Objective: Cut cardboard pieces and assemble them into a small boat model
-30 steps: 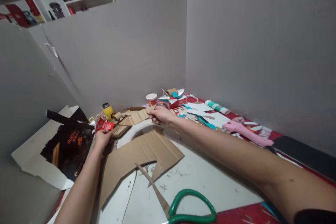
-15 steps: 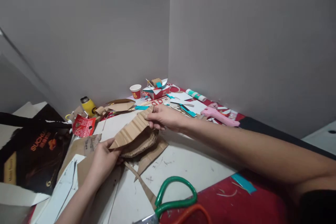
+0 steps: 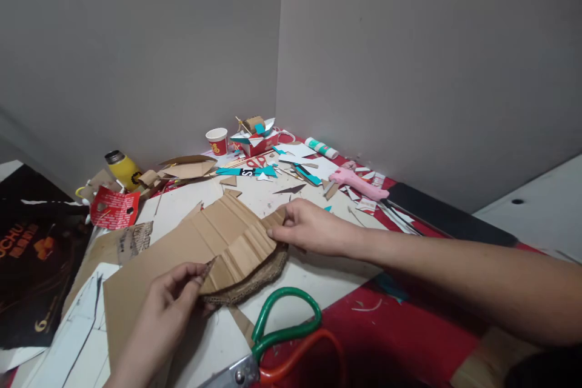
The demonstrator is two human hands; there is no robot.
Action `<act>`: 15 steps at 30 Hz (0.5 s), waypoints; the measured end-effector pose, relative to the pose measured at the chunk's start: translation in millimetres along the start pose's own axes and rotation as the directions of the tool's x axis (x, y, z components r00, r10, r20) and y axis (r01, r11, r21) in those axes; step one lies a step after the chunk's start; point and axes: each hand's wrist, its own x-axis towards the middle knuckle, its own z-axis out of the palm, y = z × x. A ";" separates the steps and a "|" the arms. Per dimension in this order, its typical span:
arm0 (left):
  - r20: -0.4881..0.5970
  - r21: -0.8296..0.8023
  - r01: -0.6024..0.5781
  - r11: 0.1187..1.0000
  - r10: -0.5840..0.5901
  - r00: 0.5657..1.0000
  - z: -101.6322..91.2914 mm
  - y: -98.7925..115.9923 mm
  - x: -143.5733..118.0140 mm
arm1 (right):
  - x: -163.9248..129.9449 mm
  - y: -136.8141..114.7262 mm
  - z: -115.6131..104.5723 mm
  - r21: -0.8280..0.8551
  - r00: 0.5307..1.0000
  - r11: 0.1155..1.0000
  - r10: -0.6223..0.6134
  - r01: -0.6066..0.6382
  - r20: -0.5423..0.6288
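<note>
Between my two hands is a curved brown cardboard strip (image 3: pixel 245 251) with crease lines across it. My left hand (image 3: pixel 175 297) pinches its near left end between thumb and fingers. At the far right end, my right hand (image 3: pixel 316 227) grips the strip the same way. Just under the strip lies a rounded cardboard piece (image 3: pixel 259 282) with a rough corrugated edge, mostly covered. A larger flat cardboard sheet (image 3: pixel 145 273) extends to the left beneath my left hand. Scissors (image 3: pixel 291 294) with one green and one orange handle lie close in front.
A pink glue gun (image 3: pixel 359 183), a paper cup (image 3: pixel 217 142), a small paper boat (image 3: pixel 257 142) and a yellow bottle (image 3: pixel 123 171) stand or lie farther back. Paper scraps surround them. A black bag (image 3: pixel 40 254) is at left; grey walls meet behind.
Both hands have come lower and closer with the cardboard strip, which now lies flatter against the rounded piece. The view has turned slightly, bringing the flat cardboard sheet into fuller sight.
</note>
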 end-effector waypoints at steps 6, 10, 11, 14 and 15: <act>0.082 0.285 -0.185 0.940 0.168 0.982 -2.9 -26.4 -13.7 | -13.4 16.8 7.0 -0.117 0.993 0.989 -0.100 0.092 -0.061; 0.139 0.553 -0.539 0.636 0.568 0.811 -8.3 -32.2 -22.9 | -14.7 21.5 9.0 -0.148 0.999 0.988 -0.038 0.036 -0.012; 0.196 0.590 -0.609 0.530 0.638 0.745 -9.1 -31.7 -24.2 | -15.6 21.1 8.8 -0.129 1.000 0.991 -0.026 0.028 0.018; 0.413 0.621 -0.737 0.269 0.686 0.599 -8.0 -29.5 -25.2 | -18.8 19.5 7.7 -0.083 0.997 0.996 -0.019 0.025 0.072; 0.473 0.612 -0.764 0.203 0.680 0.560 -6.7 -29.3 -24.8 | -19.7 19.3 7.5 -0.088 0.997 0.996 -0.019 0.026 0.077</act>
